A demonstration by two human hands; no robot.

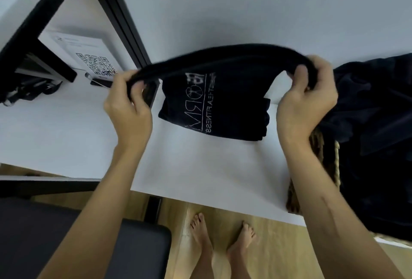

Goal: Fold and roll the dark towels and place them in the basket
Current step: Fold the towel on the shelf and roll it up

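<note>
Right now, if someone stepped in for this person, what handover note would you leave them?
Left hand: closed grip on one end of the dark towel.
Right hand: closed grip on the other end.
The towel hangs folded between both hands above the white table, printed side facing the camera.
The woven basket sits at the right, with dark cloth heaped over it.
Done: this towel looks folded.
Left: roll it, put it in the basket.
</note>
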